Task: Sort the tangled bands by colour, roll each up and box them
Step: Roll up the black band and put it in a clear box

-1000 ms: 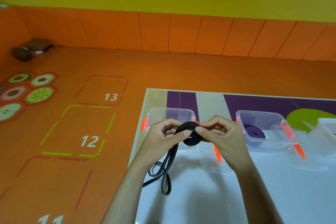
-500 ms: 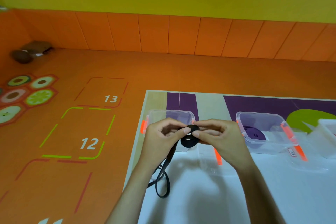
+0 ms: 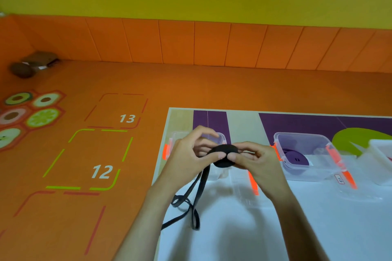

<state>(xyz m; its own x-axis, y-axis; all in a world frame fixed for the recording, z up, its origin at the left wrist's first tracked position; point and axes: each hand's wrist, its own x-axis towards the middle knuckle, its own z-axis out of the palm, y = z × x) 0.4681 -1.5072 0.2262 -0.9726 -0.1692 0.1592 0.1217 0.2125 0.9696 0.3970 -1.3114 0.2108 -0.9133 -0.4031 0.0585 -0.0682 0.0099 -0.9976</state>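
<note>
Both hands hold a partly rolled black band [image 3: 223, 155] in the air above the table's left part. My left hand [image 3: 188, 160] pinches the roll's left side with thumb and fingers. My right hand [image 3: 253, 160] grips its right side. The band's loose tail [image 3: 196, 197] hangs down and loops on the white table top. Behind my left hand stands a clear box [image 3: 220, 139] with orange clips. A second clear box [image 3: 305, 154] to the right holds a rolled purple band [image 3: 296, 158].
A clear lid [image 3: 244, 188] with an orange clip lies flat below my right hand. Another clear container [image 3: 381, 152] sits at the right edge. The table [image 3: 254, 229] is white near me, with purple and green print at the back. Orange floor lies to the left.
The roll has turned between my hands and grown a little, and the hanging tail has shortened and shifted on the table. Both hands stay in about the same place.
</note>
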